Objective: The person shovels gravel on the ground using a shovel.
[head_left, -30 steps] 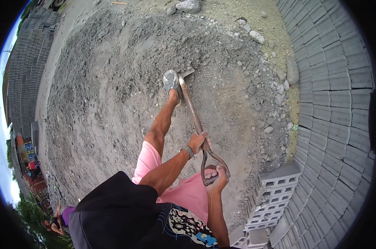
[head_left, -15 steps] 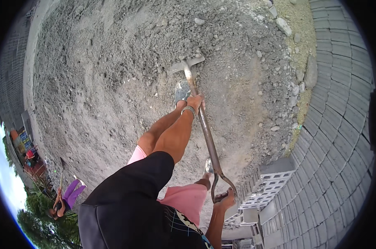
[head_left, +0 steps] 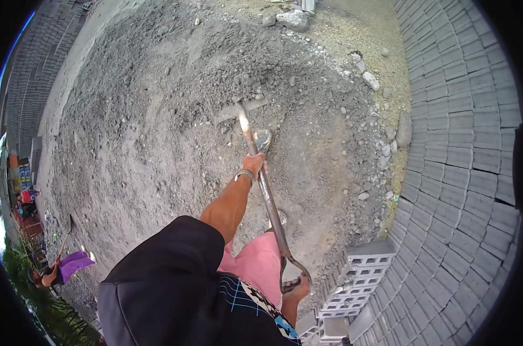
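Both of my hands are closed on a long-handled shovel. My left hand [head_left: 254, 163], with a band at the wrist, wraps round the upper shaft near the blade. Lower down, my right hand [head_left: 296, 287] grips the forked metal handle at the shaft's end. The brown, worn shaft [head_left: 270, 202] slants between them. At its far end, the grey blade [head_left: 227, 112] lies against loose grey gravel [head_left: 238, 75], its front part hidden by it. One of my shoes [head_left: 262, 140] is just right of the shaft, behind the blade.
Stacked grey concrete blocks [head_left: 457, 132] line the right side, with hollow blocks [head_left: 362, 277] at lower right. Stones [head_left: 404, 128] border a yellowish strip of ground. At far left, another person in purple trousers [head_left: 77, 264] holds a long-handled tool.
The view has shifted, so the ground and shovel sit further left and lower. My shoe near the blade has gone from the left of the shaft to its right. Both hands keep their hold.
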A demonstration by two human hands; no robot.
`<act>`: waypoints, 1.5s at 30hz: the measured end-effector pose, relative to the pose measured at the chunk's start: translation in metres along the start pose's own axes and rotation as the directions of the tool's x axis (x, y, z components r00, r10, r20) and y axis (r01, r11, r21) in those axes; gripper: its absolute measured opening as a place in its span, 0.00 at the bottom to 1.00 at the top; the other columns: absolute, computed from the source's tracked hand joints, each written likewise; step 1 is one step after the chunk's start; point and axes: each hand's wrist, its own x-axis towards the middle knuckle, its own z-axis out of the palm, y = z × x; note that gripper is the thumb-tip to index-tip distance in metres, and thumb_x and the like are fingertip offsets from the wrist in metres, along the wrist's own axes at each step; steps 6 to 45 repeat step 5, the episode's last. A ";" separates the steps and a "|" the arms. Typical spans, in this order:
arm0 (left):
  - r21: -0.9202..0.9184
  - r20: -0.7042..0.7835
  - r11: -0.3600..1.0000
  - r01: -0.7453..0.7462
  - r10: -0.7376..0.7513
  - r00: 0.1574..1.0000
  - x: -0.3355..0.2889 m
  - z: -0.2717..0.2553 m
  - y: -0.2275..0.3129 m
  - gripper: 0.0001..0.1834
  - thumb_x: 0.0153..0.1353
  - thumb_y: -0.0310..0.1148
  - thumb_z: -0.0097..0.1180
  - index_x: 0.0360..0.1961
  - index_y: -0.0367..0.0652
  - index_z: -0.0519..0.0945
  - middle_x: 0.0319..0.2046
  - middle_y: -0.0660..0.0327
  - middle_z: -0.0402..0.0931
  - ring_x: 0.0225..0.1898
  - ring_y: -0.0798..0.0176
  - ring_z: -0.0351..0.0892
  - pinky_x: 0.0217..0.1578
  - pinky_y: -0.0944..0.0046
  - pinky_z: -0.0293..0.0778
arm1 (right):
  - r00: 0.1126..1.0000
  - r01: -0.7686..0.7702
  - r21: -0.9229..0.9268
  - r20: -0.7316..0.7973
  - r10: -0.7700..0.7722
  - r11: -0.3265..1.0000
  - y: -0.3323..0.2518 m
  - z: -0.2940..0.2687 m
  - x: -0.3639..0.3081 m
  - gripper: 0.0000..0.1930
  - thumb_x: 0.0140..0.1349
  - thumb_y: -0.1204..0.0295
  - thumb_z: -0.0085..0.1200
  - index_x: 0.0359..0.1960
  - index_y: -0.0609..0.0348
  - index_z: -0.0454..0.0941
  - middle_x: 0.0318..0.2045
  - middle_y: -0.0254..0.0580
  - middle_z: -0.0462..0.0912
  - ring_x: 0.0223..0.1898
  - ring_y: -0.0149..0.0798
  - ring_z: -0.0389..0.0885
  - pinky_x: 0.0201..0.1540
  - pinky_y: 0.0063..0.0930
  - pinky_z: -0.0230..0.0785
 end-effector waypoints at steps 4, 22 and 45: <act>-0.132 0.000 0.990 -0.048 0.049 0.999 -0.119 -0.013 -0.017 0.08 0.57 0.31 0.54 0.26 0.38 0.72 0.17 0.58 0.72 0.14 0.62 0.72 0.14 0.59 0.74 | 0.988 0.090 -0.027 0.131 -0.086 0.996 -0.040 -0.101 0.010 0.08 0.59 0.65 0.53 0.25 0.52 0.70 0.13 0.31 0.65 0.10 0.31 0.63 0.12 0.27 0.59; -0.214 0.038 0.976 -0.037 0.047 0.998 -0.132 -0.019 -0.037 0.07 0.58 0.30 0.54 0.28 0.39 0.71 0.18 0.57 0.73 0.14 0.62 0.73 0.14 0.58 0.74 | 0.972 0.115 -0.099 0.215 -0.092 0.988 -0.055 -0.096 0.011 0.08 0.59 0.65 0.53 0.25 0.52 0.70 0.13 0.31 0.65 0.10 0.31 0.63 0.12 0.27 0.59; -0.214 0.038 0.976 -0.037 0.047 0.998 -0.132 -0.019 -0.037 0.07 0.58 0.30 0.54 0.28 0.39 0.71 0.18 0.57 0.73 0.14 0.62 0.73 0.14 0.58 0.74 | 0.972 0.115 -0.099 0.215 -0.092 0.988 -0.055 -0.096 0.011 0.08 0.59 0.65 0.53 0.25 0.52 0.70 0.13 0.31 0.65 0.10 0.31 0.63 0.12 0.27 0.59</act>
